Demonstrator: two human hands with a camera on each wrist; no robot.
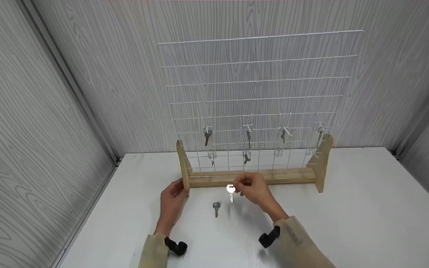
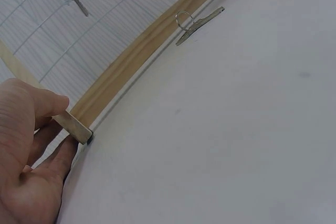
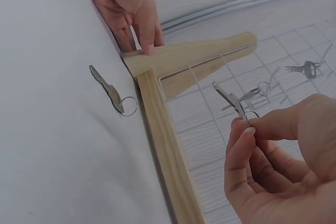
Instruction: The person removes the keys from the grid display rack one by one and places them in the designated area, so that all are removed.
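My right hand point(image 1: 255, 190) pinches a small ring between thumb and index finger, and a silver key point(image 1: 231, 190) dangles from it, in front of the rack's wooden bar. Thumb and fingers of my left hand point(image 1: 171, 204) grip the front foot of the left wooden side panel point(image 1: 182, 162). Between the hands, a second key point(image 1: 216, 209) with a ring lies on the white table; it shows also in the left wrist view as a key point(image 2: 200, 25) near the bar. In the right wrist view the held key point(image 3: 228, 97) overlaps the wire grid point(image 3: 197, 135).
Several keys, among them one at the upper left point(image 1: 207, 137), hang from white hooks in two rows on the grid. Some lower right hooks point(image 1: 278, 152) carry no key. A right wooden panel point(image 1: 323, 163) supports the rack. Wood-grain walls point(image 1: 69, 111) enclose the white table point(image 1: 367, 208).
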